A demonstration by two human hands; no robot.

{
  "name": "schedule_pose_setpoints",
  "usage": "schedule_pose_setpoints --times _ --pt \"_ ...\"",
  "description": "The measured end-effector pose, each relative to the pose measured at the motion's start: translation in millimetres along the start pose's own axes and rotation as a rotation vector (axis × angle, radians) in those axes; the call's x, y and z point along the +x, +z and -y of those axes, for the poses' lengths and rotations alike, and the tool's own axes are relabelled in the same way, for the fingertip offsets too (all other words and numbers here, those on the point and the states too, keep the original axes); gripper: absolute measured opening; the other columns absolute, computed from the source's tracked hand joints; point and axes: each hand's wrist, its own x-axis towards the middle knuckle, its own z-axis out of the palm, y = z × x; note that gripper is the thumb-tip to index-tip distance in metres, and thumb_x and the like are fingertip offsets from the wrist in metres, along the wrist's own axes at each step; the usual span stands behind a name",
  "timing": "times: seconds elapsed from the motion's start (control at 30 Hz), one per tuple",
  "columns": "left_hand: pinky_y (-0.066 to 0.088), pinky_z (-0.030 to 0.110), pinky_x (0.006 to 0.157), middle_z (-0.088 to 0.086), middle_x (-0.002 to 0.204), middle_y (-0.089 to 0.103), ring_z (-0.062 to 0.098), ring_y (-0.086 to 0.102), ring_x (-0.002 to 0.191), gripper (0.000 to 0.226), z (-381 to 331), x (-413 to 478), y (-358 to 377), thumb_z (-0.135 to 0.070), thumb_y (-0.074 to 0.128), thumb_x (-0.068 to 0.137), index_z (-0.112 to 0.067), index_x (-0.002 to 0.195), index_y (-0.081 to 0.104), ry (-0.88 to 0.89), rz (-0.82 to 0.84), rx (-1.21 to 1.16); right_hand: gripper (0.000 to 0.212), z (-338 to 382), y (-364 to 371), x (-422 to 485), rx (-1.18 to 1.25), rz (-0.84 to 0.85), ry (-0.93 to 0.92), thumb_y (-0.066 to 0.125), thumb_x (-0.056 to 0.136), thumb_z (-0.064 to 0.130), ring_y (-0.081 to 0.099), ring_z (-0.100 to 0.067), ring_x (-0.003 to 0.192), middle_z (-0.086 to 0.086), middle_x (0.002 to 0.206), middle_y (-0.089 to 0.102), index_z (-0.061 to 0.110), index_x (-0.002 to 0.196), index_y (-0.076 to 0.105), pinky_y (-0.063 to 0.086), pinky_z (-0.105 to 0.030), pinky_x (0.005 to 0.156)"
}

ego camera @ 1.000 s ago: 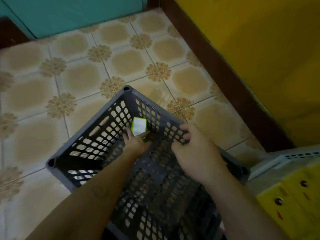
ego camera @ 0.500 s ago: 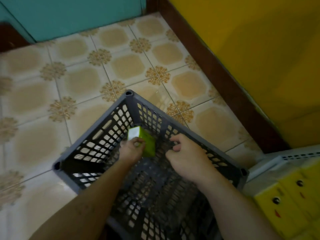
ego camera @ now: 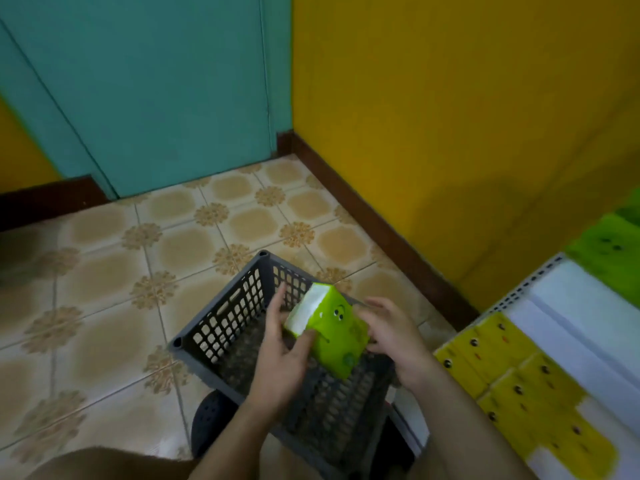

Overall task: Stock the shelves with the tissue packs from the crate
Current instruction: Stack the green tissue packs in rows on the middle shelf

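Green plastic-wrapped tissue pack (ego camera: 334, 329) tilts above the grey lattice plastic crate (ego camera: 221, 318), grasped by left hand (ego camera: 277, 358) and right hand (ego camera: 394, 337).

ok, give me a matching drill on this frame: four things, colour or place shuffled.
Things:
1. green tissue pack
2. crate
3. yellow tissue packs
4. door

Matches:
a. teal
b. lying on the white shelf
c. grey
d. held between left hand and right hand

Pairs: 1-d, 2-c, 3-b, 4-a
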Motion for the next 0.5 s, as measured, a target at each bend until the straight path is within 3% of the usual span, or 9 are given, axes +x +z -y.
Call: schedule_pose_setpoints --times 0.1,0.17,0.23,0.37,0.43,0.5 --pt "0.054 0.027 0.076 0.007 0.124 0.054 0.016 0.063 0.099 0.052 -34 -23 0 -0.018 0.057 0.096 -0.039 0.139 0.036 -0.045 0.029 -0.066 0.044 -1 -21 -47 -0.194 0.013 -0.188 0.075 0.081 0.038 0.055 -0.017 0.118 0.005 0.131 0.056 0.034 0.12 0.055 0.049 -0.038 0.093" --pt "0.055 0.031 0.078 0.01 0.123 0.056 0.017 0.062 0.099 0.041 -56 -40 6 -0.019 0.058 0.095 -0.03 0.133 0.045 -0.023 0.061 -0.073 0.064 4 -36 -75 -0.192 0.031 -0.301 0.079 0.078 0.029 0.053 -0.017 0.122 0.003 0.138 0.05 0.032 0.134 0.049 0.048 -0.041 0.099" --pt "0.056 0.028 0.07 0.006 0.111 0.061 0.012 0.066 0.086 0.036 -80 -58 14 -0.02 0.06 0.094 -0.024 0.128 0.05 0.003 0.12 -0.132 0.077 11 -53 -103 -0.139 0.095 -0.384 0.081 0.077 0.022 0.058 -0.018 0.118 0.0 0.139 0.051 0.032 0.143 0.042 0.051 -0.043 0.096" --pt "0.055 0.026 0.062 -0.003 0.089 0.07 0.01 0.068 0.074 0.036 -117 -91 35 -0.024 0.071 0.084 -0.021 0.118 0.06 0.039 0.233 -0.202 0.065 14 -92 -165 -0.145 0.192 -0.442 0.081 0.077 0.022 0.068 -0.018 0.096 0.003 0.117 0.064 0.035 0.134 0.053 0.057 -0.04 0.072" --pt "0.053 0.025 0.067 0.0 0.1 0.067 0.008 0.067 0.079 0.044 -132 -101 51 -0.032 0.079 0.074 -0.019 0.113 0.061 0.1 0.292 -0.135 0.052 9 -113 -193 -0.17 0.166 -0.482 0.078 0.08 0.02 0.069 -0.011 0.087 0.002 0.111 0.067 0.03 0.127 0.059 0.055 -0.03 0.063" --pt "0.051 0.022 0.07 0.0 0.105 0.064 0.007 0.064 0.082 0.052 -148 -114 70 -0.043 0.079 0.07 -0.017 0.111 0.06 0.163 0.363 -0.052 0.047 -1 -134 -219 -0.14 0.058 -0.508 0.078 0.079 0.019 0.069 -0.015 0.089 -0.005 0.11 0.068 0.029 0.122 0.062 0.056 -0.033 0.064"
